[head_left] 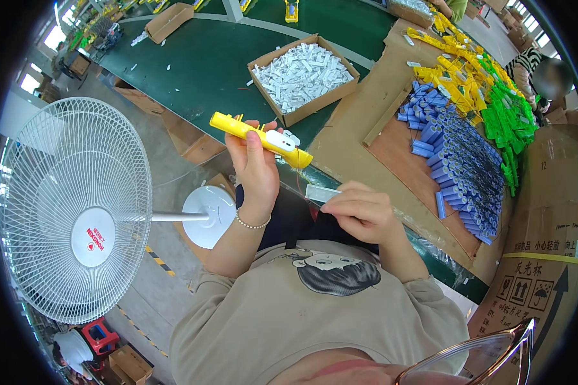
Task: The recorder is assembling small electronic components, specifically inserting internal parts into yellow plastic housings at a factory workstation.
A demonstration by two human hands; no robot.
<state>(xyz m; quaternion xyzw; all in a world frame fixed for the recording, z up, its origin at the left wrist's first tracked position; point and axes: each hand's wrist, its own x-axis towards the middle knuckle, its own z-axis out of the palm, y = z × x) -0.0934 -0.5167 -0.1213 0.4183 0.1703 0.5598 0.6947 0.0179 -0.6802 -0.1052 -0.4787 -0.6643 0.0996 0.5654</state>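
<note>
My left hand (258, 170) is raised, its fingers closed around a long yellow plastic housing (234, 126). A white oval panel with small dark marks (280, 140) sits on the housing's side, and a thin wire hangs by its right end. Lower and to the right, my right hand (368, 210) pinches a small whitish, see-through rectangular plastic piece (320, 193) by one end. The two hands are apart, and the piece does not touch the housing.
Beyond my hands, an open cardboard box (322, 102) holds many small white parts. Blue cylindrical cells (462, 167), yellow housings (459, 80) and green housings (507, 122) are heaped at right, near a tall carton (546, 192). A white fan (77, 212) stands left. Another person (523, 70) is far right.
</note>
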